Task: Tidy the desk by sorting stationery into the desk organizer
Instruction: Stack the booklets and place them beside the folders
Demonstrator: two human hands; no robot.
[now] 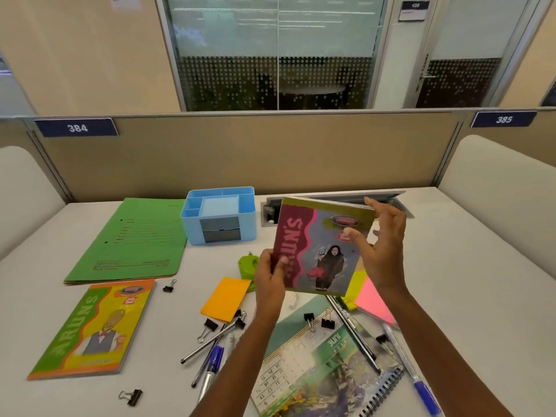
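Both hands were up on the maroon-and-green notebook (pixel 319 251), held tilted above the desk (pixel 466 266), right of the blue desk organizer (pixel 219 215) and nearer the person. The left hand (pixel 270 275) gripped the lower left corner, thumb pressed on the cover and fingers curled behind. The right hand (pixel 382 245) pinched the upper right corner, thumb on the cover and the other fingers spread wide along the top edge and the back.

The organizer stood upright, and a green file folder (pixel 129 242) lay flat right up against its left side. Front-left of the organizer, well apart, lay an orange-and-green notebook (pixel 93 329). Straight in front of it sat an orange sticky-note pad (pixel 225 297), and beyond that a scatter of pens (pixel 207 344) and black binder clips (pixel 210 325). A small green object (pixel 248 263) sat between organizer and pad, half hidden by the left hand, so what it was could not be told.

Front-right of the organizer lay a spiral desk calendar (pixel 325 365) with black pens across it. A pink sticky pad (pixel 373 302) lay on its far side, under the right forearm.
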